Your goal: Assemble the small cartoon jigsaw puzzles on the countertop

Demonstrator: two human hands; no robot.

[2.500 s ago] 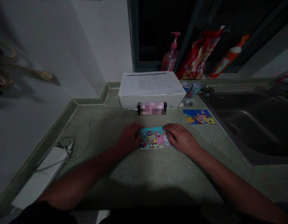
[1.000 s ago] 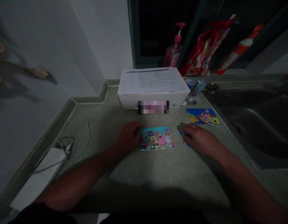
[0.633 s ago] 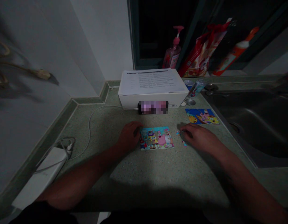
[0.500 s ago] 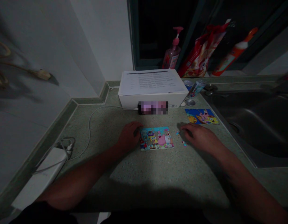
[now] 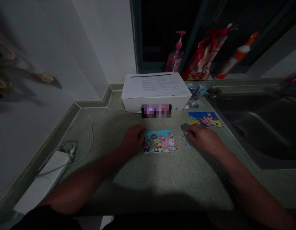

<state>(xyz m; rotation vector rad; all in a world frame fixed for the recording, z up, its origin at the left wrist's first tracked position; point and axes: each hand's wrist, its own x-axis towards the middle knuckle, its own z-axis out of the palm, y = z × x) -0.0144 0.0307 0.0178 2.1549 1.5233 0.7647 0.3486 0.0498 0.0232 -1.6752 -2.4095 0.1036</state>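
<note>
A small cartoon jigsaw puzzle [image 5: 160, 141] lies flat on the counter with most of its picture joined up. My left hand [image 5: 133, 138] is at its left edge, fingers curled and tips against the upper left corner. To the right of the puzzle, my right hand [image 5: 202, 136] pinches a small pale puzzle piece [image 5: 186, 133] between thumb and fingertips, just above the counter. Loose on the counter between that hand and the puzzle are a blue piece [image 5: 181, 136] and another piece [image 5: 187, 146]. Beyond the right hand lies a cartoon picture card [image 5: 206, 119].
A white box [image 5: 157, 89] topped with a printed sheet stands behind, a phone [image 5: 156, 111] leaning on its front. A cable runs left to a white power strip [image 5: 42, 182]. At right are a steel sink [image 5: 262, 124], a clear tube [image 5: 200, 92] and a small metal lid [image 5: 193, 105].
A pale piece now shows between my right fingertips, the hand turned slightly. My left hand stays at the puzzle's edge. The whole view has shifted a little.
</note>
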